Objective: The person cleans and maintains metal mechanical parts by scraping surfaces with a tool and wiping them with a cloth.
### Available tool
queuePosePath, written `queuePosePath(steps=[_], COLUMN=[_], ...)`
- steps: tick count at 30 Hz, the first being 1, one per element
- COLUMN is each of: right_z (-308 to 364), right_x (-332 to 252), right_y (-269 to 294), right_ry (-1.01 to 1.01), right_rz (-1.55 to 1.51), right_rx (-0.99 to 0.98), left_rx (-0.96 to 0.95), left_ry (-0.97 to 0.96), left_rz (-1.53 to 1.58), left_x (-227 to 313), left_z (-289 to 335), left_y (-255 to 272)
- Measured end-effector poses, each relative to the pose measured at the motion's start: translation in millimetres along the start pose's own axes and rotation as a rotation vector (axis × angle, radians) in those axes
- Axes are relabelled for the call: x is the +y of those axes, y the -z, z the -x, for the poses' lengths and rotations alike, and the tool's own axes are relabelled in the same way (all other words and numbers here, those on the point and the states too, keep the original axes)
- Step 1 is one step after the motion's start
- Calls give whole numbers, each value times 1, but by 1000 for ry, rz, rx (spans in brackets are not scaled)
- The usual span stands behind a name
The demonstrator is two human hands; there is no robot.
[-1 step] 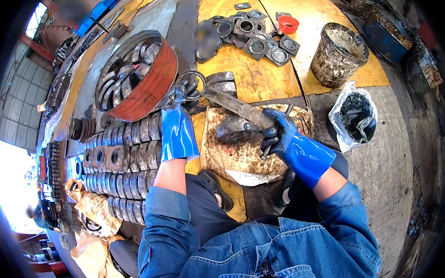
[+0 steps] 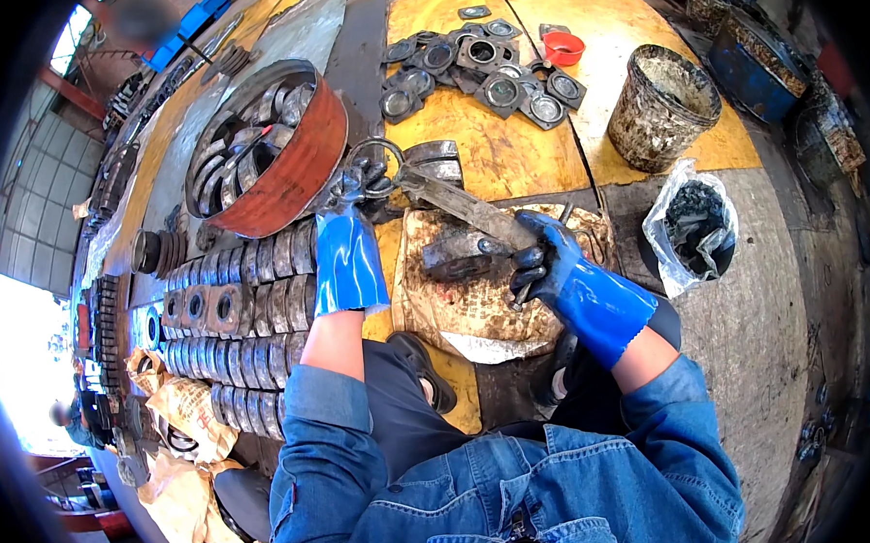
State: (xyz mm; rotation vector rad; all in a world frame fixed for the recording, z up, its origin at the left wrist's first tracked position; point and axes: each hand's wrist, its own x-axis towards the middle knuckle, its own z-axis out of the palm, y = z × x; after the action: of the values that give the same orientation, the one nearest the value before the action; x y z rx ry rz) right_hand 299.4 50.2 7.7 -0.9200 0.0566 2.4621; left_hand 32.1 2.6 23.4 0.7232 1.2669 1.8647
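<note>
Blue rubber gloves with dark, greasy fingers cover both hands. My right hand (image 2: 543, 257) is closed around the near end of a long, flat, grimy bar (image 2: 466, 207), which slants up to the left. The bar's far end reaches a metal ring (image 2: 376, 154) beside my left hand (image 2: 347, 190). The left fingers are curled against the ring and seem to grip it. Below the bar, a dark metal part with a round hole (image 2: 459, 256) lies on a grease-stained sack (image 2: 485, 313) between my feet. The right palm and part of the bar's end are hidden.
A red-brown drum ring (image 2: 290, 166) full of metal rings stands at the upper left, above rows of stacked rings (image 2: 249, 357). Square metal plates (image 2: 484, 51) lie ahead near a red dish (image 2: 563, 47). At right stand a grimy bucket (image 2: 663, 106) and a plastic-lined bucket (image 2: 695, 231).
</note>
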Motion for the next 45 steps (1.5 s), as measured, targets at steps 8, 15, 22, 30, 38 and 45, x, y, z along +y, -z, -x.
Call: queuePosePath(steps=[8, 15, 22, 30, 38, 45], right_z=[43, 37, 111, 67, 53, 103], right_x=[0, -40, -136, -168, -92, -107], right_y=[-61, -17, 43, 297, 311, 286], right_ry=[15, 179, 821, 584, 702, 622], right_rz=[220, 365, 485, 1240, 1959, 2035], right_rx=[78, -2, 58, 1239, 1406, 1293], left_rx=[-141, -309, -495, -576, -587, -457], left_ry=[97, -38, -160, -7, -122, -113], left_rz=[-16, -395, -687, -737, -1031, -864], left_x=[-31, -17, -21, -20, -18, -34], left_z=[-26, -24, -24, -20, -18, -19], left_y=[41, 0, 5, 1, 1, 5])
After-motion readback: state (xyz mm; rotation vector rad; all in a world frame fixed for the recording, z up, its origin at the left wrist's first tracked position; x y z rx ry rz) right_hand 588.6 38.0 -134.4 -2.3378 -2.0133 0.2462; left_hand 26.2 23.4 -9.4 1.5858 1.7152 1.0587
